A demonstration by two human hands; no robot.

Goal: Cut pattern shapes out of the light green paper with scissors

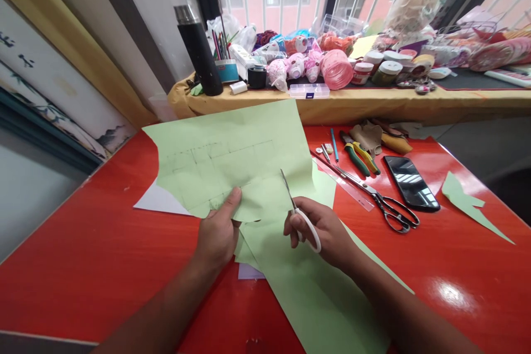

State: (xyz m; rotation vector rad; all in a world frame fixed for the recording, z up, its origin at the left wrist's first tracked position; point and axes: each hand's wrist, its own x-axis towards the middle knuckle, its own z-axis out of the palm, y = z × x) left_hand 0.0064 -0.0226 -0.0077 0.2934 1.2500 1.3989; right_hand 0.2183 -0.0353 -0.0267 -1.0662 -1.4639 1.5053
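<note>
In the head view, I judge the step in hand to be scissor work on the marked green sheet point(249, 160), which is held up across the middle of the frame, pencil lines facing me. My left hand point(222, 227) pinches its lower edge, thumb on top; my right hand point(321, 227), apart from it at centre right, is closed around the white-handled scissors point(309, 222). I can't tell whether the blades are parted or touch the paper. The next move, I think, calls for lining them up with a drawn line while the left hand keeps the sheet taut. A larger green piece point(315, 287) lies beneath, running to the bottom edge, so a low cut could catch it. The red counter point(124, 265) gives open room at lower left; at right, black-handled shears point(394, 213) and a phone point(410, 183) narrow it, and the cloth-covered ledge point(373, 106) bounds the top.
</note>
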